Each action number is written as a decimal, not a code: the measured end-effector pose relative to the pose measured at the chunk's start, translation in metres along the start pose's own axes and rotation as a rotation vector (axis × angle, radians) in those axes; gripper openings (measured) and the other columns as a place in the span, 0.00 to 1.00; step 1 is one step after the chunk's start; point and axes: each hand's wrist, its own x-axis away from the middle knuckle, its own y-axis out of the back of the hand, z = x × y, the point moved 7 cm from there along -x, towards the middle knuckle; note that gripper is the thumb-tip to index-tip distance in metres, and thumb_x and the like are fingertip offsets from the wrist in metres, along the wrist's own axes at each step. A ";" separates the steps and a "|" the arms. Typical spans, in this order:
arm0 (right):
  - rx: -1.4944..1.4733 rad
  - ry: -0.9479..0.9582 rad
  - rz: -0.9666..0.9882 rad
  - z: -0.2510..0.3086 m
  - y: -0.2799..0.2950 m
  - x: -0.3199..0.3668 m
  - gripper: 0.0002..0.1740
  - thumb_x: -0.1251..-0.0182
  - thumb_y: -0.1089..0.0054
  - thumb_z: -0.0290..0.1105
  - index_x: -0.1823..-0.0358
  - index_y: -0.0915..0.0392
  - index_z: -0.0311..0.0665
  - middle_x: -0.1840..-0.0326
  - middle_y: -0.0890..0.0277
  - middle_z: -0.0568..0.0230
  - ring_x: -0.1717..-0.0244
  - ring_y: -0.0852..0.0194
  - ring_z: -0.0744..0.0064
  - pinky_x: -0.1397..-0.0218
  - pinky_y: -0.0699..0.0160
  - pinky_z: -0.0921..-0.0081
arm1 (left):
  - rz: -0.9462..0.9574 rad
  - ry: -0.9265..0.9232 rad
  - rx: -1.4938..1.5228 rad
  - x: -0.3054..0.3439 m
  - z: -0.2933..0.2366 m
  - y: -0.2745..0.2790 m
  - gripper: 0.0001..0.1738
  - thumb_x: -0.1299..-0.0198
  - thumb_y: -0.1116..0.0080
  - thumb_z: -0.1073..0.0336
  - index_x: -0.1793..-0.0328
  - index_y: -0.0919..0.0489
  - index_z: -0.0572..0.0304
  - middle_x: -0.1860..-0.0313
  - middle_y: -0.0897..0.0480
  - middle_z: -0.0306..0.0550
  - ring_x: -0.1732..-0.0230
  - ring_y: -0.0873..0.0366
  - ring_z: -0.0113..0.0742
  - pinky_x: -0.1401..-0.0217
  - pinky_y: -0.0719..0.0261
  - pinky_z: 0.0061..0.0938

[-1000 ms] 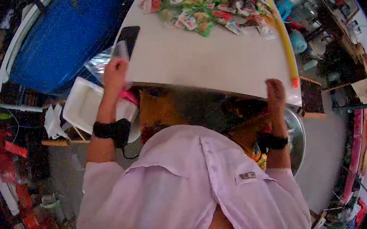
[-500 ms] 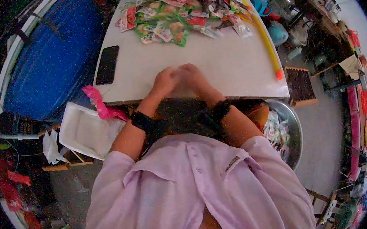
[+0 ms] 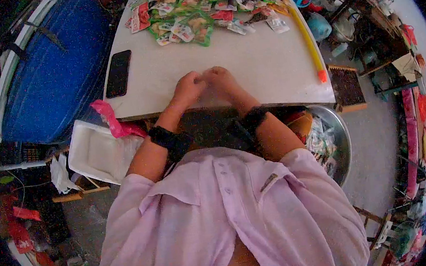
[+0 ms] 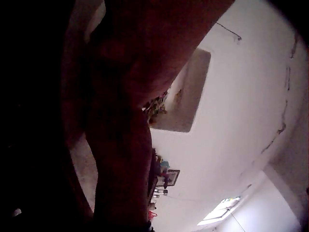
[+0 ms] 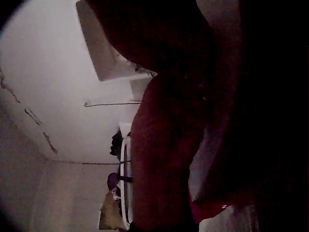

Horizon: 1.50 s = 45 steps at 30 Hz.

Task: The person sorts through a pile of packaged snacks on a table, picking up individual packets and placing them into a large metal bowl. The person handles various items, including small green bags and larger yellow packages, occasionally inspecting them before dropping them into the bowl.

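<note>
In the head view, the left hand (image 3: 188, 88) and right hand (image 3: 222, 83) meet over the near part of the white table (image 3: 165, 65), fingers curled and fingertips close together. They pinch a clear plastic bag (image 3: 213, 95), which shows only as a faint haze between and below them. Both wrist views are very dark: the left hand (image 4: 123, 111) and right hand (image 5: 169, 106) appear as silhouettes, and their fingertips cannot be made out. Small packets in green, red and clear wrappers (image 3: 197, 25) lie piled beyond the hands.
A black phone (image 3: 118, 74) lies at the table's left. Pink plastic (image 3: 110, 120) hangs by a white foam box (image 3: 79, 151). A yellow stick (image 3: 306, 37) runs along the right edge. Below right stands a metal basin (image 3: 346, 143) holding packets; a blue tub (image 3: 53, 71) is left.
The left hand has come right from beside the phone with the clear bag, and the right hand has moved left to meet it. Over the last half second both have stayed together.
</note>
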 end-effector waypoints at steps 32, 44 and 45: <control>0.945 0.445 0.137 0.059 0.011 -0.046 0.14 0.51 0.52 0.38 0.66 0.30 0.37 0.68 0.30 0.51 0.65 0.32 0.53 0.63 0.33 0.64 | -0.472 -0.393 -0.352 0.015 -0.009 0.016 0.08 0.59 0.54 0.67 0.70 0.32 0.59 0.76 0.29 0.50 0.73 0.32 0.50 0.73 0.34 0.40; 1.330 0.556 -0.302 0.109 -0.026 -0.124 0.30 0.58 0.51 0.54 0.55 0.36 0.44 0.49 0.45 0.58 0.44 0.55 0.55 0.55 0.52 0.40 | -0.211 -0.131 -0.396 0.001 0.004 0.008 0.09 0.57 0.55 0.64 0.70 0.28 0.59 0.72 0.27 0.52 0.69 0.30 0.50 0.67 0.33 0.40; 1.368 0.508 -0.210 0.101 -0.028 -0.132 0.30 0.58 0.52 0.55 0.55 0.36 0.44 0.49 0.44 0.58 0.44 0.54 0.55 0.56 0.52 0.40 | -0.238 -0.152 -0.374 0.003 0.002 0.009 0.09 0.57 0.55 0.64 0.71 0.28 0.58 0.73 0.27 0.52 0.69 0.30 0.51 0.67 0.33 0.40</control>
